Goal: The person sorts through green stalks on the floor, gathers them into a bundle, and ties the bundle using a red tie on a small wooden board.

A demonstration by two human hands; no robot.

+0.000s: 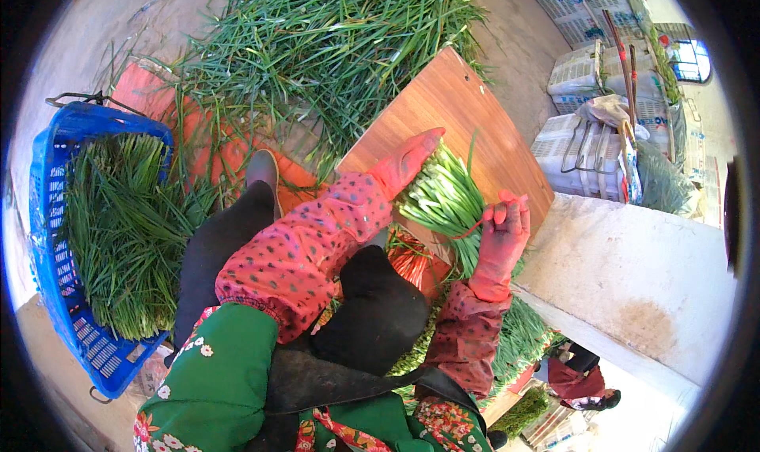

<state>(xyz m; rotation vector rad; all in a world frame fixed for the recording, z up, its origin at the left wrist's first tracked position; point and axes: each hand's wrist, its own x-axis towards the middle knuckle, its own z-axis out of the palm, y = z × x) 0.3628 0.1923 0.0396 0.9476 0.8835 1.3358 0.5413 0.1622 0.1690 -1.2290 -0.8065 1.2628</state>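
A bunch of Chinese chives (442,194) lies across a wood-grain board (493,128), its pale stem ends towards the upper left. My left hand (409,158), in a pink rubber glove, is laid along those stem ends with the fingers stretched out. Its thumb and palm side are hidden. A thin red tie (468,231) passes around the bunch. At the bunch's right side, my right hand (504,232), in the same kind of glove with darkened fingers, pinches the end of that tie.
Loose chives (338,42) are heaped on the floor ahead. A blue plastic basket (50,214) of chives stands left. Red tie strips (409,262) lie beneath the board. Right are a white ledge (623,262) and stacked crates (585,155); a person (576,378) is beyond.
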